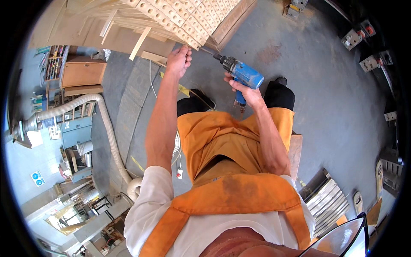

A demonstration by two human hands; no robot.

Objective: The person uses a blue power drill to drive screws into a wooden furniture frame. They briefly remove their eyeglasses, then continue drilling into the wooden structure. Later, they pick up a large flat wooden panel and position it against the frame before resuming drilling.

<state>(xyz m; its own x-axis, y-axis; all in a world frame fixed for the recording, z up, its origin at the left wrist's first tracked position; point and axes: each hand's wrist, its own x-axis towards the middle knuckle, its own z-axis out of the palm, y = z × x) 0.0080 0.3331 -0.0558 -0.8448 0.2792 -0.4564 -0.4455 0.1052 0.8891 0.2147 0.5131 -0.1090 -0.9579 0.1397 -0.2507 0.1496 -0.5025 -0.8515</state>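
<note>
Many strips (pixel 187 25) are already holed; what remains can't be told. The right hand (pixel 248 92) grasps the drill (pixel 247 75), its bit (pixel 208 50) by their corner; the left hand (pixel 178 62) curls there, any hold unclear.

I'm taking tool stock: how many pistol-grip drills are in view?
1: the blue pistol-grip drill, held in the right hand, its bit pointing toward the stacked, holed wooden strips. Others may be hidden toward the picture's dark, cluttered edges.

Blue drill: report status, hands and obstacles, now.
Right hand gripping blue drill. Left hand at corner of holed wooden stack, grip unclear. Bit pointed at that corner, contact unclear. Pale cable on floor, left side.
</note>
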